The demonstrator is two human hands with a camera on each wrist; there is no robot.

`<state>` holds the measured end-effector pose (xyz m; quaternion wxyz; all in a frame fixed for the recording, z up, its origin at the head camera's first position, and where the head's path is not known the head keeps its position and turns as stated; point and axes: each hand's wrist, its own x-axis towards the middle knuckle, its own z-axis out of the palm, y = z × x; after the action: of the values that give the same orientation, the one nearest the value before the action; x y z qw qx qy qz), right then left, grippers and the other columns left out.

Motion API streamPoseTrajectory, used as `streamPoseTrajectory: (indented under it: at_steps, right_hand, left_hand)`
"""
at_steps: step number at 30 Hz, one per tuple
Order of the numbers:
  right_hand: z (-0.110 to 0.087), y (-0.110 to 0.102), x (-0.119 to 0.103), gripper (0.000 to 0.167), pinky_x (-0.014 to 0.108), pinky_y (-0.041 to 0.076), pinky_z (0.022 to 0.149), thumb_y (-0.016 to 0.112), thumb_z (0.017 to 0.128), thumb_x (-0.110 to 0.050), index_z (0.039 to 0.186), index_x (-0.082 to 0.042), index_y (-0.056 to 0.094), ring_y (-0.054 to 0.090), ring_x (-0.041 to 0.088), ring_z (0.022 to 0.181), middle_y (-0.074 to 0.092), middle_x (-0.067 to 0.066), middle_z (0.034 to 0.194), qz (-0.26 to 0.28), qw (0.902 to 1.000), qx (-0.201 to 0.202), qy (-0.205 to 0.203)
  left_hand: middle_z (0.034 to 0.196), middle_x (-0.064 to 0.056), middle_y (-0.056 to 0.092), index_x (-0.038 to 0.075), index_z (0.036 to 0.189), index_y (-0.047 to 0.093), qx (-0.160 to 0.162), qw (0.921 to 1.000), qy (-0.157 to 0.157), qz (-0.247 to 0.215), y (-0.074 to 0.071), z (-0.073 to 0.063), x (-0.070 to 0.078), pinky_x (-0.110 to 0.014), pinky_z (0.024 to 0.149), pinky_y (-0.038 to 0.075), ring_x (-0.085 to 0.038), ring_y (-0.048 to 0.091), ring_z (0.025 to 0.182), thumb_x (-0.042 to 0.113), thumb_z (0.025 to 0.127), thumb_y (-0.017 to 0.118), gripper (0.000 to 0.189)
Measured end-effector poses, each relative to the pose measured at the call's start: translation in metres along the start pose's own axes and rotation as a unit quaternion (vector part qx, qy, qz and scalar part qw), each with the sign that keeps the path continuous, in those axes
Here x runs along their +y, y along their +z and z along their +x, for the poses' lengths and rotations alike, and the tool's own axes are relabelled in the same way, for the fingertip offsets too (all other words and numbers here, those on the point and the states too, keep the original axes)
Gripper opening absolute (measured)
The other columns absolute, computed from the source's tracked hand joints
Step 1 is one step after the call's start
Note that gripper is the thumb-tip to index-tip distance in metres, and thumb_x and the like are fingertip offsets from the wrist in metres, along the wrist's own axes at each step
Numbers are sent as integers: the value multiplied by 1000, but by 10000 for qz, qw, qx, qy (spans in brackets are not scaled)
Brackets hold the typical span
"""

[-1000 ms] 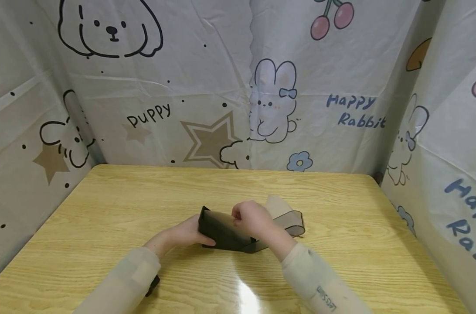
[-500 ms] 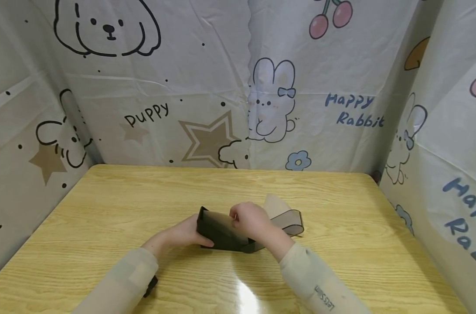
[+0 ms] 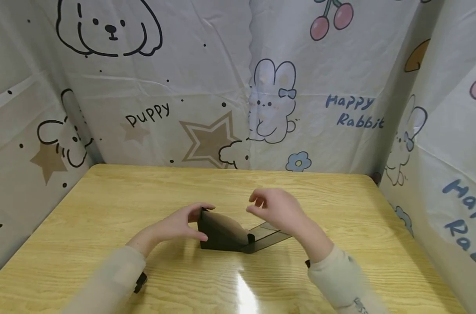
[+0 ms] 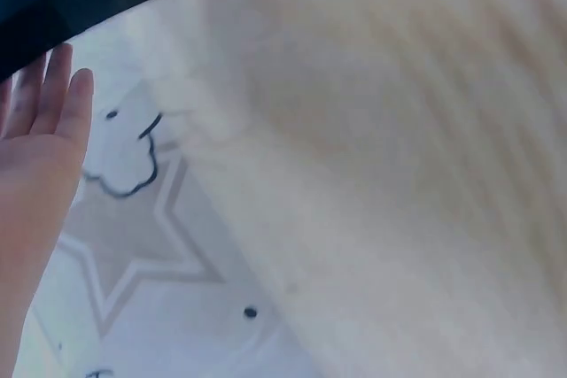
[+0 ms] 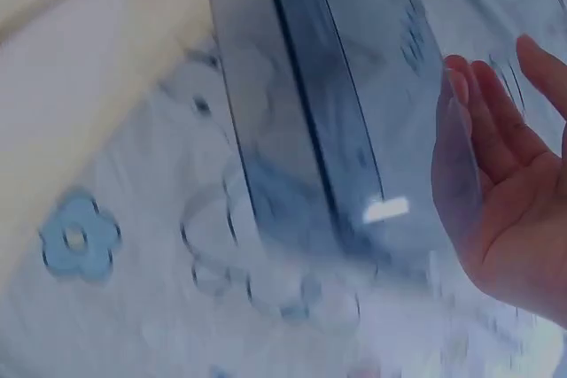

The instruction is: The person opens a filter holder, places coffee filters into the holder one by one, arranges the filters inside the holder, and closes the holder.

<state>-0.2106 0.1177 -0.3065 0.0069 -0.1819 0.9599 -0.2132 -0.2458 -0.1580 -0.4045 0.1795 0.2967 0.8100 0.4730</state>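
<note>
In the head view a dark box-like thing with a brownish see-through top lies mid-table. From its right end runs a grey see-through plastic strip, partly hidden behind my right forearm. My left hand is at the box's left end, thumb by its front face and fingers over the top corner. The left wrist view shows straight fingers beside a dark edge. Right of the box, my right hand hovers with loosely bent fingers. Clear plastic with dark edge lines overlaps that hand in the right wrist view.
A wood-grain table carries the box. White printed curtains stand along its back and both sides. Dark bands show at both wrists, the left band near the sleeve.
My right hand has lifted off the box top and moved right, its fingers loosening. My left hand has let go of the box's end, thumb and fingers spreading apart. The box has stayed put.
</note>
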Motion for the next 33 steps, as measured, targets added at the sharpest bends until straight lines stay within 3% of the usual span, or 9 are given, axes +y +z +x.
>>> streamPoseTrajectory:
  at_steps: [5,9,13,16,20,23,28,31,33]
  right_hand:
    - [-7,-46,32,25,32,47,71,60,92,-30,103,-9,66,58,18,83,66,5,92,561,9955,588,489]
    - [-3,-57,68,29,33,45,69,57,93,-30,105,-4,65,55,23,83,64,13,97,679,9887,880,1003]
    - [9,-36,104,29,36,45,69,56,94,-27,102,-1,64,57,26,83,64,17,98,497,9871,740,1328]
    - [17,-9,122,32,41,48,75,56,93,-27,105,2,63,60,30,91,64,19,105,349,9869,257,1555]
    - [23,25,132,44,46,47,86,58,91,-29,114,8,57,57,37,104,60,24,116,321,9816,-379,1846]
    - [26,43,134,48,46,46,85,60,89,-32,113,9,56,57,36,104,60,24,116,244,9762,-542,2087]
    - [34,59,140,34,34,43,61,67,81,-34,84,-2,58,56,23,76,62,10,83,52,9707,-394,2370]
    - [39,66,148,36,26,32,51,70,77,-30,59,-10,45,40,14,56,43,-1,58,347,9698,-319,2393]
    - [41,68,153,44,24,27,49,71,75,-27,52,-15,36,30,11,50,31,-5,52,640,9686,-269,2389]
  left_hand:
    - [136,-19,49,5,136,46,299,9993,72,219,-11,-4,10,-52,103,37,-33,49,122,22,80,75,65]
    - [133,-17,53,5,138,45,389,9990,10,201,-9,-5,15,-51,101,39,-31,53,117,23,80,75,68]
    - [128,-15,58,5,132,52,453,9986,-28,275,-7,-6,18,-52,99,41,-30,55,114,25,79,75,60]
    - [120,-12,62,7,123,59,495,9977,-62,470,-7,-6,19,-51,97,43,-28,58,110,27,80,74,50]
    - [113,-8,65,8,117,62,503,9968,-98,611,-8,-6,20,-50,95,45,-25,61,106,28,81,73,43]
    - [113,-10,65,7,118,61,466,9973,-86,568,-7,-7,22,-51,93,45,-25,61,105,27,82,73,43]
    - [115,-10,65,7,118,61,399,9981,-135,449,-6,-6,25,-50,93,46,-27,60,107,28,82,72,43]
    - [117,-9,64,10,118,61,395,9982,-211,399,-6,-7,26,-50,95,45,-27,59,109,29,82,72,43]
    - [117,-9,63,10,118,61,389,9981,-226,410,-6,-7,25,-49,95,45,-27,59,110,30,82,72,43]
